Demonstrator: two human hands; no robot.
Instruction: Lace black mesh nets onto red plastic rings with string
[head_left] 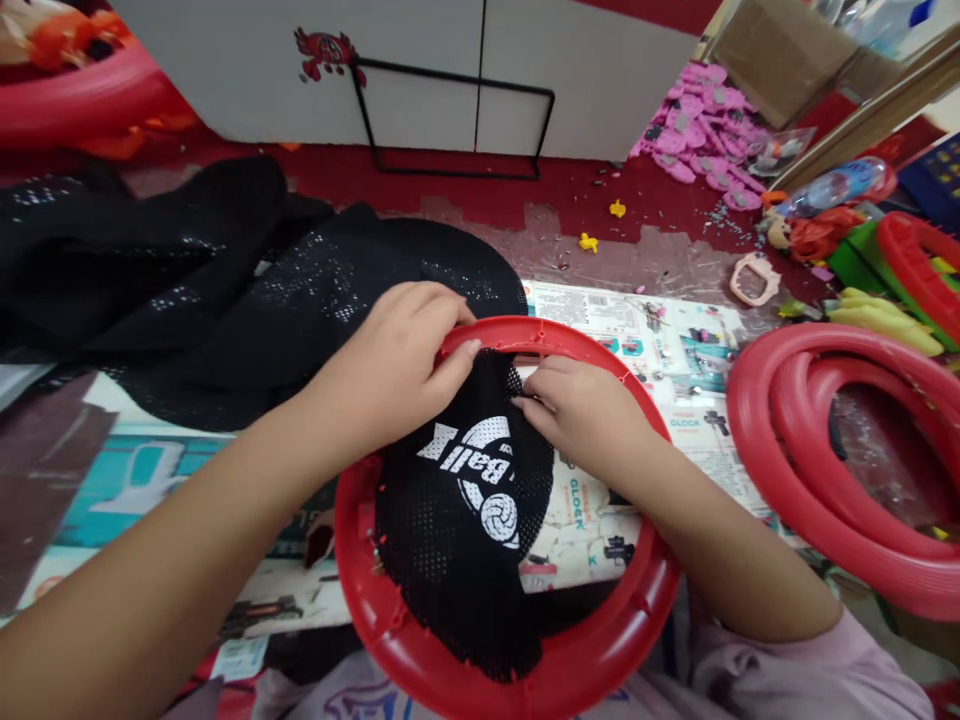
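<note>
Left hand (405, 355) clamped on the red ring (360, 570), right hand (581, 400) pinching its black mesh (442, 560), you had both over printed sheets (697, 440)! Beyond, pink pieces (701, 130) sat heaped on the dark-red surface (495, 205), near the white panel (420, 35).

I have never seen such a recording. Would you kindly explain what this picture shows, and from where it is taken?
There is no machine here, only a person's two bare hands. The picture comes from a camera worn on the head, looking forward and down. The left hand holds the far rim of a red ring. The right hand seems to pinch the black mesh, which has white printing and covers part of the ring's opening. Printed sheets lie beneath. More black fabric lies to the left, thick red rings to the right, and a pile of pink pieces farther back.
</note>
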